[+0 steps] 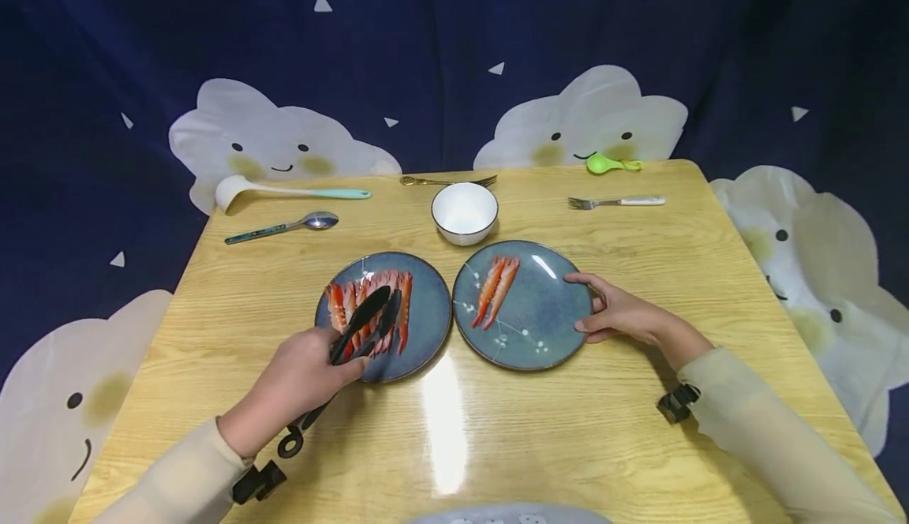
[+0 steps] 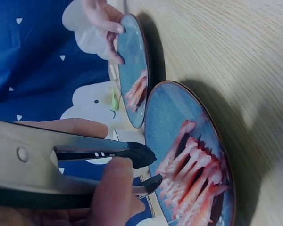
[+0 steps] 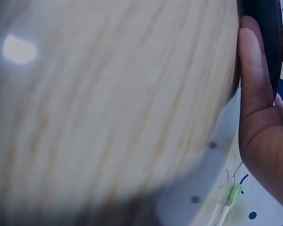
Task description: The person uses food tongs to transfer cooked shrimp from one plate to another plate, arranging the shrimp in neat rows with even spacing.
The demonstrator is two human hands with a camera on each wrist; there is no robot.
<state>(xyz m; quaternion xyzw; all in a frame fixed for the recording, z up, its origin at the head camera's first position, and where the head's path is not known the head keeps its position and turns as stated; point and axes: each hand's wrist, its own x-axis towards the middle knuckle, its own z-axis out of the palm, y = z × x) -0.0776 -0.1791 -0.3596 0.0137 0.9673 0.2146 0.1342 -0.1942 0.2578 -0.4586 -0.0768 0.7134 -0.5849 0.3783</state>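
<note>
Tongs (image 1: pixel 368 308) | tips near shrimp (image 1: pixel 405 303) | hands well apart: left hand (image 1: pixel 305 370) gripping tongs, right hand (image 1: pixel 621 315) pinching right plate (image 1: pixel 547 303) rim

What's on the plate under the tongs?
A row of reddish shrimp lies on the blue plate. In the head view, the black tongs and left hand cover parts of the shrimp and plate, so I can't count the shrimp exactly.

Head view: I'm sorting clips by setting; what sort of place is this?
Perhaps an indoor set staged like a dining spot: a cloud-print curtain stands behind a wooden table holding plates and a bowl.
</note>
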